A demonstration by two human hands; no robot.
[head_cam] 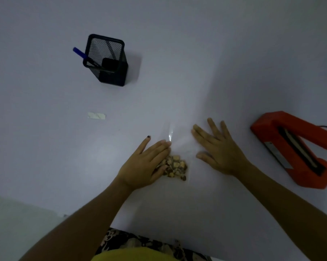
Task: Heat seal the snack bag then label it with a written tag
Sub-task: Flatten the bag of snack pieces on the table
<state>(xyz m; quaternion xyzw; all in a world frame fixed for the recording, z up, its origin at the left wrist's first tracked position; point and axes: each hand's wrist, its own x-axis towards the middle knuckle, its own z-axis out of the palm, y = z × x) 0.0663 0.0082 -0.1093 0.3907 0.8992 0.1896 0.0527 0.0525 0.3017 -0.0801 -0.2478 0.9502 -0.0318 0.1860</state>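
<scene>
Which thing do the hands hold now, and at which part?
Nothing is gripped. The left hand lies flat on the snack bag, on its left side over the snacks. The right hand rests open beside them.

Glossy clear plastic snack bag (175, 146); black metal-mesh pen holder (107, 60); smooth table (196, 53).

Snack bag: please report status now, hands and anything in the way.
Left hand flat on the snack bag, right hand flat at its other side. Bag not yet at the red sealer. Nothing between them.
</scene>
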